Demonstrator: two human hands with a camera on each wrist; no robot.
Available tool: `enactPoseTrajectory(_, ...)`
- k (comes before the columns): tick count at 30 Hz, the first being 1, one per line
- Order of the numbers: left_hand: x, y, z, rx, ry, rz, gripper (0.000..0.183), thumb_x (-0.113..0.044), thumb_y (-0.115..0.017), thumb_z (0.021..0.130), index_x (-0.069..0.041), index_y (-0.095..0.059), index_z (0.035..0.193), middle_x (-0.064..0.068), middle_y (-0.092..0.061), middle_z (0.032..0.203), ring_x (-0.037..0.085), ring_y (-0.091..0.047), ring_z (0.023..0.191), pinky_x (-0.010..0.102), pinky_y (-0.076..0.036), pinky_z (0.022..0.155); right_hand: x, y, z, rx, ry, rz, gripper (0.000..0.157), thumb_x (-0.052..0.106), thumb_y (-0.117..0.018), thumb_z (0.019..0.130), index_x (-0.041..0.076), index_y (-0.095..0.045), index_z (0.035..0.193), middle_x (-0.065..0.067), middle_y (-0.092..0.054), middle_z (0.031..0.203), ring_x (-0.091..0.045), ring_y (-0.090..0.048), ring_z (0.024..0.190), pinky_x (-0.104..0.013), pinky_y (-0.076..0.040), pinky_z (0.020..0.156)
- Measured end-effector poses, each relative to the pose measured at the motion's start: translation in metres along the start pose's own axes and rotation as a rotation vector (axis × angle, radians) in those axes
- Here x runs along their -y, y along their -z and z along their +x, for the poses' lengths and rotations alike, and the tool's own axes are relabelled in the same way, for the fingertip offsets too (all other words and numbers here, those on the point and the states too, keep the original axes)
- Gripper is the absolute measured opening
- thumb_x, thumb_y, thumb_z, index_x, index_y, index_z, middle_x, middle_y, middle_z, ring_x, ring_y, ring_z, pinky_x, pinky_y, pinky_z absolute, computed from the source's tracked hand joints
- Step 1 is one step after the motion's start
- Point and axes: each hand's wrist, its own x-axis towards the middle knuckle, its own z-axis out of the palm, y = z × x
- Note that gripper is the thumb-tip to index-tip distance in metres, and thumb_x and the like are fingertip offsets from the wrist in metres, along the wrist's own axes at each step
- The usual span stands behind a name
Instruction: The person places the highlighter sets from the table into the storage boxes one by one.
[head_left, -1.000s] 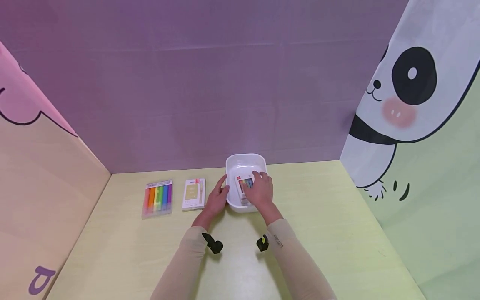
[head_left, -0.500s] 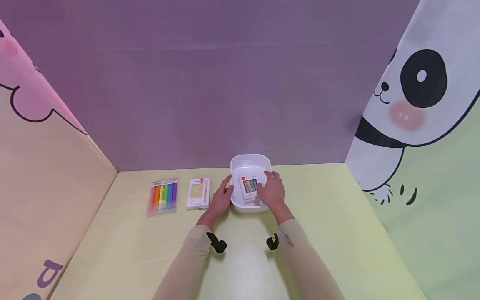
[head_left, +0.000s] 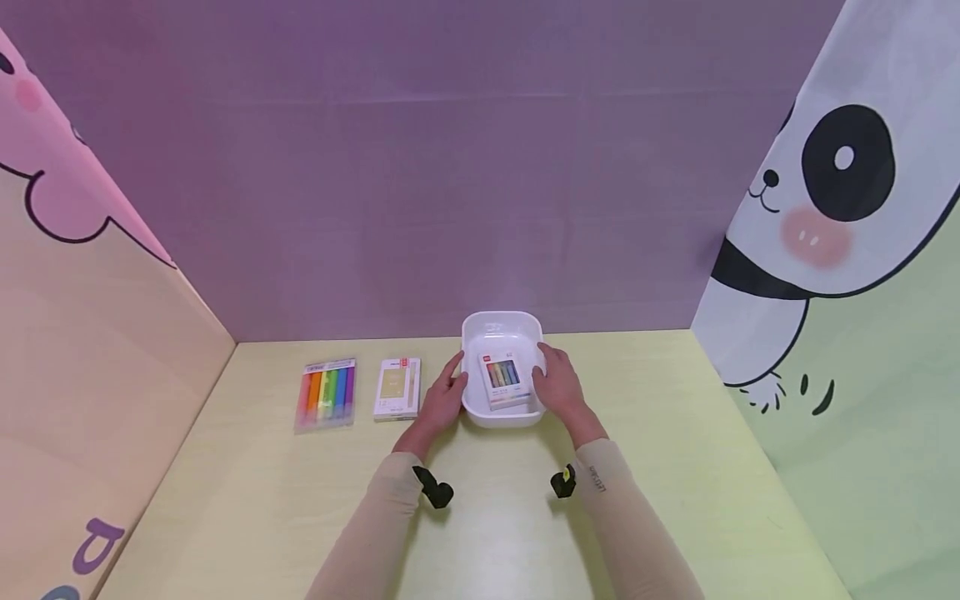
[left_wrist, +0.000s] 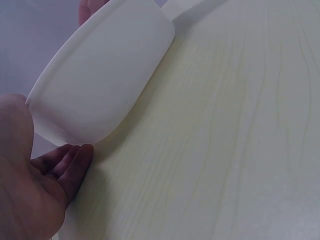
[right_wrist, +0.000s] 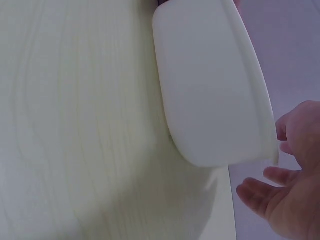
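Note:
A white plastic tray (head_left: 501,332) stands near the table's back edge, a small white crayon box (head_left: 505,379) lying face up inside it. My left hand (head_left: 439,403) holds the tray's left side. In the left wrist view, that thumb is at the rim and the fingertips touch the low corner of the tray wall (left_wrist: 110,70). My right hand (head_left: 561,388) is at the tray's right side, thumb over the rim in the head view. The right wrist view shows its fingers (right_wrist: 255,195) spread and apart from the tray's outer wall (right_wrist: 210,85).
Left of the tray lies a white box with a gold panel (head_left: 397,388). Beyond it is a clear pack of rainbow-coloured markers (head_left: 326,396). A purple backdrop (head_left: 450,208) rises behind the pale wooden table (head_left: 495,517), with printed panels at both sides.
My right hand has let go of the crayon box and moved right to the tray's right rim. The box now lies fully visible. My left hand keeps its place on the tray.

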Motion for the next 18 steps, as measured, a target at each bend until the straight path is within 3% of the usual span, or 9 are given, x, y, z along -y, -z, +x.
enactPoseTrajectory(8,-0.003,0.001,-0.001,-0.002,-0.004,0.001,0.05,-0.036,-0.042,0.104,-0.032,-0.031,0.153,0.014,-0.061,0.122,0.027,-0.057,0.104,0.046,-0.039,0.097,-0.013,0.006,0.001,0.018,-0.03,0.13,0.048,0.011,-0.052,0.094,0.003,-0.045,0.142,-0.025,-0.051,0.132,-0.038,-0.058,0.105,-0.05,-0.045,0.092)
enactPoseTrajectory(13,-0.003,0.0,-0.001,-0.001,0.009,-0.009,0.05,-0.035,-0.043,0.104,-0.032,-0.031,0.153,0.013,-0.061,0.122,0.027,-0.057,0.103,0.046,-0.039,0.097,-0.019,0.007,0.001,0.034,-0.075,0.24,0.047,0.01,-0.051,0.095,0.006,-0.047,0.142,-0.025,-0.052,0.134,-0.038,-0.062,0.105,-0.049,-0.048,0.09)
enactPoseTrajectory(18,-0.001,0.0,-0.001,0.0,0.017,-0.01,0.051,-0.038,-0.042,0.103,-0.033,-0.031,0.152,0.013,-0.061,0.124,0.027,-0.057,0.105,0.046,-0.039,0.098,-0.024,0.007,-0.001,0.053,-0.109,0.264,0.046,0.015,-0.05,0.097,0.01,-0.048,0.142,-0.024,-0.054,0.132,-0.039,-0.061,0.106,-0.049,-0.047,0.091)
